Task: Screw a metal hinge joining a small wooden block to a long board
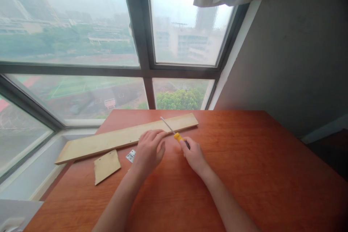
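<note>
Our right hand point(195, 155) grips the screwdriver point(177, 137), tip toward eleven o'clock. Our left hand point(149, 149) is loosely open by the long board point(116, 138); we should keep those fingers off the tip.

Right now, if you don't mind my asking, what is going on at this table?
A person's right hand holds a yellow-and-black screwdriver, its shaft pointing over the long board on the table. The left hand is at the board's near edge; whether it holds anything is unclear. Beside that hand lies a metal hinge, with a smaller board piece further left.
</note>
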A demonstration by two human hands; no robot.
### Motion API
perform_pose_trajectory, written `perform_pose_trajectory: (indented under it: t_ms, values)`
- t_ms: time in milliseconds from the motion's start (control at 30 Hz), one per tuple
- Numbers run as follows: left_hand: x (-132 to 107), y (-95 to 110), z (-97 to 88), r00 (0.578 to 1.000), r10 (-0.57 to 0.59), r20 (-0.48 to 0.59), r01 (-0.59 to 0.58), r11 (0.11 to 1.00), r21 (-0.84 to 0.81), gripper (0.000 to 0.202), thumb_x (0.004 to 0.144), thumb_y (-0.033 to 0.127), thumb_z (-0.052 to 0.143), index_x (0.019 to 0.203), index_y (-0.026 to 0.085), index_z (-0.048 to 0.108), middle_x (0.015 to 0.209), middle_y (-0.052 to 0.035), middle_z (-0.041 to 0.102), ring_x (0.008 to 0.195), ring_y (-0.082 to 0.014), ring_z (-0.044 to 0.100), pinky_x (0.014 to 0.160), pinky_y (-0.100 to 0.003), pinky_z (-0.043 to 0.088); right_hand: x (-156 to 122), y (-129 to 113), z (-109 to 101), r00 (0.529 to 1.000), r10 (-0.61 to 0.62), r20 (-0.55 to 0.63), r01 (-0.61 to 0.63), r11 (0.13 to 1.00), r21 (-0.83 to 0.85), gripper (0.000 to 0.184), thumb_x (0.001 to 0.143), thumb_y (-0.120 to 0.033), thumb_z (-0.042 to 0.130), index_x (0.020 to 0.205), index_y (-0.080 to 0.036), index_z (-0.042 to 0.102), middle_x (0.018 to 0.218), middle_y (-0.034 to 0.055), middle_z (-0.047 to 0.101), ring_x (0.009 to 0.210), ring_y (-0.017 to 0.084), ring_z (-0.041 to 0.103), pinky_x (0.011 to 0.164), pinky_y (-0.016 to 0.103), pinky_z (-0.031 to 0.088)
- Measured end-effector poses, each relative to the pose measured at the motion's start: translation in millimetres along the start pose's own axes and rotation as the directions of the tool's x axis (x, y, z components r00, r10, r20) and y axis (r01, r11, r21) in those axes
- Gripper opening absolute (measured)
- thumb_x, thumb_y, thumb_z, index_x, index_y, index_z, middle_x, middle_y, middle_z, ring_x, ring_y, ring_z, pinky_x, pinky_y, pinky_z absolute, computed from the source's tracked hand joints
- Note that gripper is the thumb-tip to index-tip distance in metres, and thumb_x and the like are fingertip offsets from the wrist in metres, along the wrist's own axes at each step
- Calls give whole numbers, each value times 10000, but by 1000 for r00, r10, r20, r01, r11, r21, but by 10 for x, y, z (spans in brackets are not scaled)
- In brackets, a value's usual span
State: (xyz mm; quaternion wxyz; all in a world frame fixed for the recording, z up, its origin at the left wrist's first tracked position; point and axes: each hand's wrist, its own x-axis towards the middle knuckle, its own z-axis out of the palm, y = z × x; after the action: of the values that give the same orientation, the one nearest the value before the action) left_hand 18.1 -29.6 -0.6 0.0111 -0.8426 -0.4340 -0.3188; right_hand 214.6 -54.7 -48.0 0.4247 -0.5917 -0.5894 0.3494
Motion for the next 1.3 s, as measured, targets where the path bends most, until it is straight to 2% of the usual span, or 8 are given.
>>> perform_pose_trajectory:
  t_ms: [133, 300, 400, 533, 700, 867, 1033, 1300]
  values:
    - [9, -343, -204, 981, -191, 30, 187, 977, 102, 286, 917, 247, 476, 1154, 184, 624, 1223, -117, 646, 1120, -280, 604, 989, -429, 440, 55, 42, -18, 989, 147, -1, -143, 966, 216, 386, 905, -571, 395, 809, -215, 511, 690, -9, 603, 471, 109, 514, 431, 235, 383]
    - [-58, -519, -276, 964, -229, 131, 207, 964, 166, 276, 927, 264, 455, 1123, 182, 631, 1170, -115, 660, 1061, -282, 615, 931, -416, 464, 60, -14, -38, 981, 192, 29, -189, 908, 375, 417, 813, -615, 518, 762, -202, 522, 626, -25, 582, 433, 84, 477, 403, 216, 357]
    - [-67, -361, -146, 956, -162, 245, 133, 982, 130, 249, 939, 252, 453, 1077, 203, 655, 1093, -91, 661, 985, -250, 626, 879, -379, 477, 59, -42, -37, 979, 202, 26, -194, 892, 409, 420, 787, -610, 566, 754, -192, 543, 616, -26, 586, 426, 79, 476, 397, 211, 349]
    - [5, -28, 123, 936, -31, 351, 1, 996, 85, 279, 922, 271, 521, 1169, 210, 638, 1128, -98, 625, 1000, -244, 608, 888, -376, 473, 69, -37, -42, 978, 207, 12, -194, 889, 416, 409, 777, -591, 594, 754, -184, 565, 600, -28, 592, 415, 76, 473, 387, 207, 341]
    - [123, 259, 398, 903, 68, 425, -104, 993, 63, 225, 936, 219, 500, 1103, 226, 650, 1241, -93, 616, 1113, -248, 574, 901, -373, 455, 91, -5, -77, 977, 213, -24, -184, 892, 414, 387, 790, -568, 590, 745, -184, 568, 612, -27, 598, 429, 77, 495, 399, 208, 359]
    - [121, 370, 490, 893, 93, 441, -135, 989, 65, 337, 946, 165, 448, 1247, 187, 597, 1334, -120, 598, 1187, -266, 550, 943, -405, 441, 106, 2, -101, 973, 226, -40, -189, 888, 419, 375, 797, -558, 589, 765, -184, 576, 623, -24, 601, 436, 77, 497, 407, 208, 370]
    - [16, 378, 368, 880, 59, 471, -123, 987, 105, 340, 921, 120, 439, 1202, 153, 627, 1298, -134, 625, 1182, -265, 570, 955, -392, 449, 93, -23, -102, 973, 227, -43, -189, 888, 419, 378, 785, -561, 599, 735, -187, 568, 631, -17, 611, 436, 77, 495, 407, 210, 366]
    - [-423, 192, -71, 891, -131, 434, -9, 952, 307, 359, 914, 149, 446, 1210, 169, 648, 1335, -123, 634, 1216, -316, 578, 926, -450, 477, 61, -45, -74, 974, 225, -17, -199, 891, 408, 357, 800, -541, 600, 729, -193, 570, 630, -17, 621, 450, 82, 500, 424, 214, 369]
